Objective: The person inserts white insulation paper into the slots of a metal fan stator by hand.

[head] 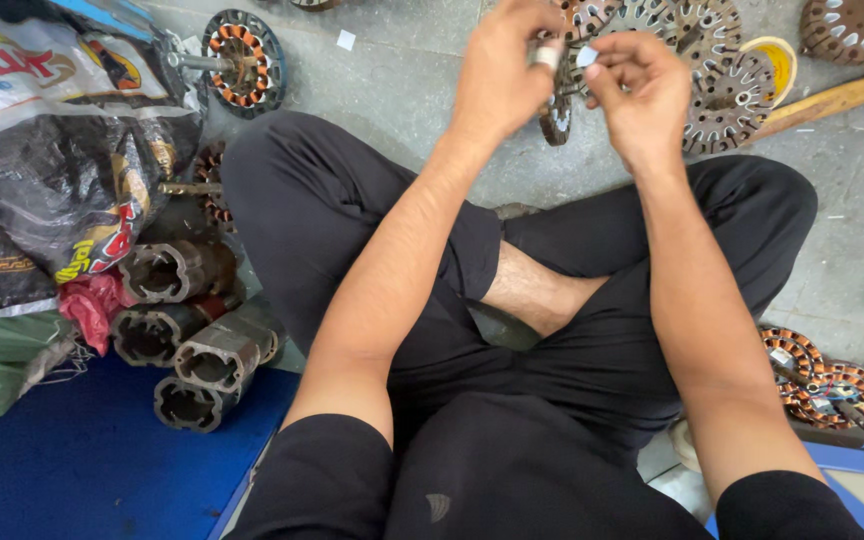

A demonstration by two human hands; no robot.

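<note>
Your left hand (500,75) pinches a small roll of tape (546,55) while your right hand (637,90) nips its white end (586,57), both raised above your crossed legs (542,290) for close sight.

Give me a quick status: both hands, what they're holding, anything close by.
Left hand pinching a small roll of tape. Right hand pinching a pale strip off it. Bare stator core on the floor just beyond.

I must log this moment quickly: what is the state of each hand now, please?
Left hand: closed, pinching a small roll of tape.
Right hand: fingers curled, pinching a small pale piece next to the roll.
</note>
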